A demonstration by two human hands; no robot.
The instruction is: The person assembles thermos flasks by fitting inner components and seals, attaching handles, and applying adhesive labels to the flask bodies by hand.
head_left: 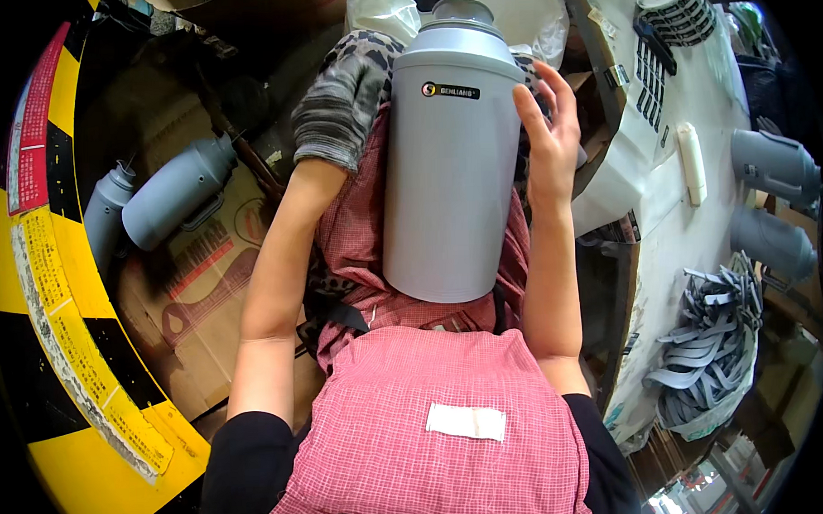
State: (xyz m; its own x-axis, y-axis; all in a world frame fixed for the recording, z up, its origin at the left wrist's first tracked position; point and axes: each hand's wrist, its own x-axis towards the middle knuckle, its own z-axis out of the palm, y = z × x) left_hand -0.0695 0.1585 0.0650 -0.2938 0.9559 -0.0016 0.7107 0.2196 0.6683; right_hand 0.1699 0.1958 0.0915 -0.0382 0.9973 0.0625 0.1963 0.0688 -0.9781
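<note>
From where I stand, the grey canister (pixel 455 192) rests on the aproned lap (pixel 356 227). The bare right hand (pixel 552 130) has loose, parted fingers beside it; whether the gloved left hand's (pixel 339 114) fingers grip, I can't tell. A tilting lap could roll it off.

Passage is free over the grey canister (pixel 452 183), while the white worktable (pixel 666 234) stands in the way farther right.

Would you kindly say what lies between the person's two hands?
In the head view, a grey canister is between the gloved left hand and bare right hand.
</note>
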